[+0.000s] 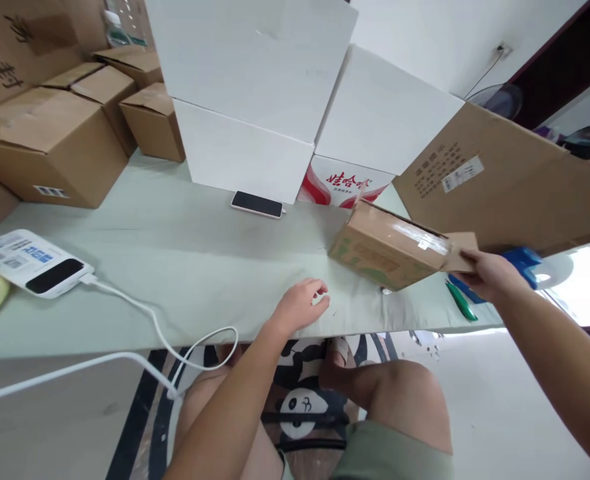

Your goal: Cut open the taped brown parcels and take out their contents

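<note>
A brown cardboard box (375,243) with clear tape along one face and green print on its side stands tilted on the right part of the table. My right hand (495,275) pinches a flap that sticks out from the box's right end. My left hand (301,305) hovers near the table's front edge, left of the box, its fingers loosely curled and apart with nothing between them. Just below the right hand lies a green box cutter or knife handle (461,301), beside a blue tape dispenser (522,263) that my hand partly hides.
White boxes (249,80) stack at the back, next to a red and white carton (347,181). A phone (257,205) lies before them. Several brown boxes (49,133) stand at left, near a white device (29,262) with a cable (155,313). A large cardboard sheet (505,173) leans at right.
</note>
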Demonstrator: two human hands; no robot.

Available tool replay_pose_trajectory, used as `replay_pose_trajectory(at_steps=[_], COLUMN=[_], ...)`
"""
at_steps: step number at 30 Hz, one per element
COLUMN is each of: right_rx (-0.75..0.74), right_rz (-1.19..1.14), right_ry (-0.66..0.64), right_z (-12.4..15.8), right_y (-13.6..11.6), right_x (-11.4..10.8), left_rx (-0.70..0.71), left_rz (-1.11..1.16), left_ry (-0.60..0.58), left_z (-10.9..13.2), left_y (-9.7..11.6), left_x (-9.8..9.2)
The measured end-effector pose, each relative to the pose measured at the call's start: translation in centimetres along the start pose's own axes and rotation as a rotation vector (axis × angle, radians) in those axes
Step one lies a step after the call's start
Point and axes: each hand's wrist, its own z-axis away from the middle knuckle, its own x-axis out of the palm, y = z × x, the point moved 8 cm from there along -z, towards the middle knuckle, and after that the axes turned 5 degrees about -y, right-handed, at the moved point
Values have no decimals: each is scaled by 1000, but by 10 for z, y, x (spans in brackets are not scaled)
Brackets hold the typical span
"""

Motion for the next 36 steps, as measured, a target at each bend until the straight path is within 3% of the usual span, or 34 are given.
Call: replay_pose_trajectory(at_steps=[2, 4, 8, 11, 14, 17, 19, 23, 27, 30, 33, 36], right_rx=[77, 109, 88, 62, 44, 48, 65, 25, -181, -561, -980, -1222], right_rz=[-46, -94, -156, -164, -153, -133, -115, -7, 134, 383, 603, 631], right_ry=[118, 178, 180, 161, 106, -55, -198, -457, -657, -752, -805, -763], right_z=[-5, -11, -36, -68, -110, -141, -140, -86, -6, 66, 157, 246], right_y=[21, 35, 47, 38, 8, -26, -41, -53, -85, -138, -193, -242], right_x=[-31, -46, -40, -20, 10, 56, 97, 194, 297, 384, 476, 556], left_rx=[1, -10, -45, -52, -46, -27, -26, -8, 15, -20, -36, -44], left_rz=[-6, -16, -54, -85, -121, -140, -125, -59, -12, 39, 113, 171], left_ry=[-17, -35, -66, -74, -107, -154, -145, -83, -32, 3, 63, 110], left_z=[-5, -10, -18, -24, -31, -39, -41, -33, -9, 10, 26, 37], left_y=[3, 6, 7, 5, 3, 4, 4, 8, 4, -8, -18, -27], left_x=[6, 11, 22, 28, 35, 38, 34, 21, 5, -11, -33, -55])
